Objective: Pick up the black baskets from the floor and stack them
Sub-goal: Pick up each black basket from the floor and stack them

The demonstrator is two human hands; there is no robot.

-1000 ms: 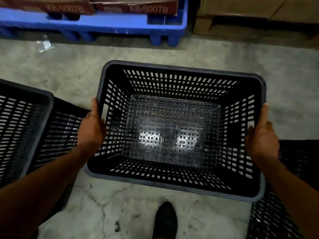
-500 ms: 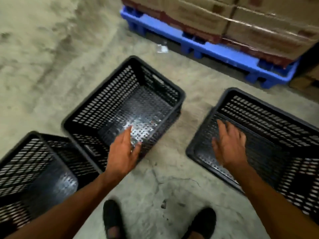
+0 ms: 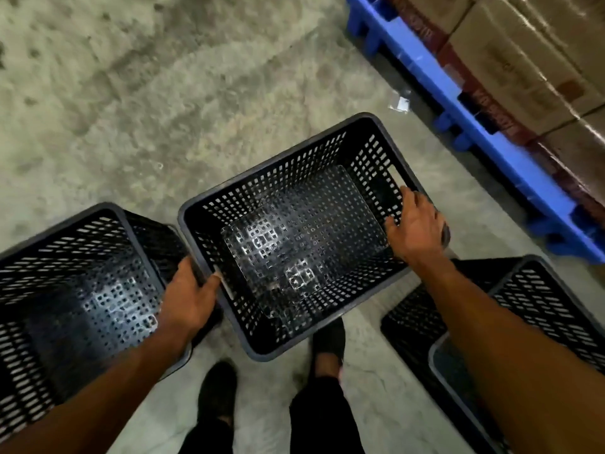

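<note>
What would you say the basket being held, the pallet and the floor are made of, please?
The held basket looks like moulded black plastic: a regular perforated grid, a smooth rim and a glossy sheen on its base. The pallet seems to be moulded blue plastic, uniform in colour with rounded feet. The floor looks like bare concrete, matt, mottled grey and cracked.

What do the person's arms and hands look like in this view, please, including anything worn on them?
Both forearms are bare up to the frame's edge: no sleeves show. The left hand and right hand wear no gloves, and no watch, ring or bracelet is visible. Lower down, dark trousers and dark shoes show.
</note>
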